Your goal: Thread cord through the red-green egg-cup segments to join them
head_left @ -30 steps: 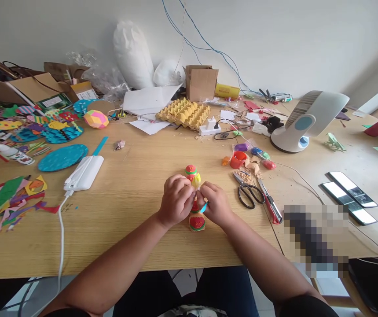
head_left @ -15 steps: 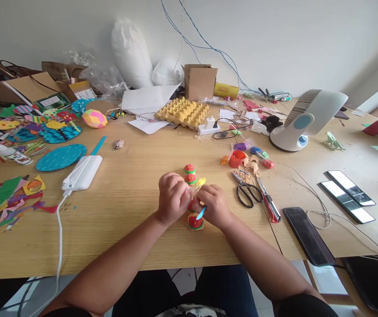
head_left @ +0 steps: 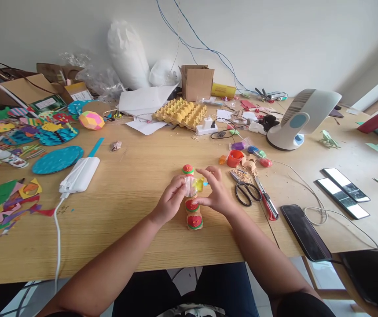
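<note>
A clear piece [head_left: 189, 186] is clamped by fingers of left hand [head_left: 170, 200] and right hand [head_left: 218, 193], above red-green caps [head_left: 194, 220] on the tabletop [head_left: 126, 211]

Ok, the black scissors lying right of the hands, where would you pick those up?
Probably by the two handle loops, coming from above on the near side: the scissors lie flat on the table, loops toward the person, blades pointing away. The right hand is just beside them.
</note>
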{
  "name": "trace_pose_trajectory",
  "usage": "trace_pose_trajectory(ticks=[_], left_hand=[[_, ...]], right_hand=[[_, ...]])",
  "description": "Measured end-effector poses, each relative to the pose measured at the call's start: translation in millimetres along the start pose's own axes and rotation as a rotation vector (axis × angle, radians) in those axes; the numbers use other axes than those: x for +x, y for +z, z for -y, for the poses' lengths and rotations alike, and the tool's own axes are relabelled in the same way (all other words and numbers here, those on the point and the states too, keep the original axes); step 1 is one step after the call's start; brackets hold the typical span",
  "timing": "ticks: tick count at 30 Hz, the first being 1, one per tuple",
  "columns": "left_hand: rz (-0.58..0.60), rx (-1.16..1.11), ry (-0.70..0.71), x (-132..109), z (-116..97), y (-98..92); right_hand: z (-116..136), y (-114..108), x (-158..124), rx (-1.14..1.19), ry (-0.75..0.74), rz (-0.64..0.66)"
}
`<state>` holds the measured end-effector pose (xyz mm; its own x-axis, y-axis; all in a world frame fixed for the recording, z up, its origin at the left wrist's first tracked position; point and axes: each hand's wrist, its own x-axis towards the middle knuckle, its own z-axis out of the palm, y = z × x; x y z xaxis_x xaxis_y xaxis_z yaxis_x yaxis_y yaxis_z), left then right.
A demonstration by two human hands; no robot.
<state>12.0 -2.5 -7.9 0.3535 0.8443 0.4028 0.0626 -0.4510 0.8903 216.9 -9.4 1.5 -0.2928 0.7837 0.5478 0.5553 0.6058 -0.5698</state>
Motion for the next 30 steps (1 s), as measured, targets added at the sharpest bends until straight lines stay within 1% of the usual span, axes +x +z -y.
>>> trace_pose_trajectory(ticks=[2, 4, 8, 10, 15, 16, 18, 21, 24, 30], left_hand=[[0.042, -0.007, 0.014, -1, -3, -0.1], [0.021, 0.034, 0.031, -1, -5, -1.3], [-0.161, 0.236, 0.1, 3, -2, -5.2], [-0.196, 0.307, 0.125, 5, 1, -6.7], [-0.301, 0.284, 0.136, 6, 6, -8.9], [-0.299, 0.303, 0.141, 6, 6, -9.4], [-0.238, 0.357, 0.151, 7, 6, -10.4], [-0.157, 0.395, 0.212, 8, 7, -11.6], [-0.119, 0.398, 0.253, 8, 10, -12.7], [-0.034, 0.373, 0.17, 6, 18, -15.0]], right_hand=[[0, 3, 1, 0.061, -0.041, 0.057], [0, 5, 1, 0.089, -0.053, 0.08], [1, 8, -1, 0.037, -0.045, 0.117], [3, 9, -2, 0.037, -0.059, 0.141], [0, 5, -1, 0.01, 0.002, 0.108], [-1, 3, 0, -0.003, 0.012, 0.103], [-3, 2, 0, -0.029, 0.016, 0.11], [-3, 1, -1, -0.067, -0.016, 0.146], [-1, 1, -1, -0.14, -0.043, 0.181], [-2, 1, -1, -0.302, -0.089, 0.271]])
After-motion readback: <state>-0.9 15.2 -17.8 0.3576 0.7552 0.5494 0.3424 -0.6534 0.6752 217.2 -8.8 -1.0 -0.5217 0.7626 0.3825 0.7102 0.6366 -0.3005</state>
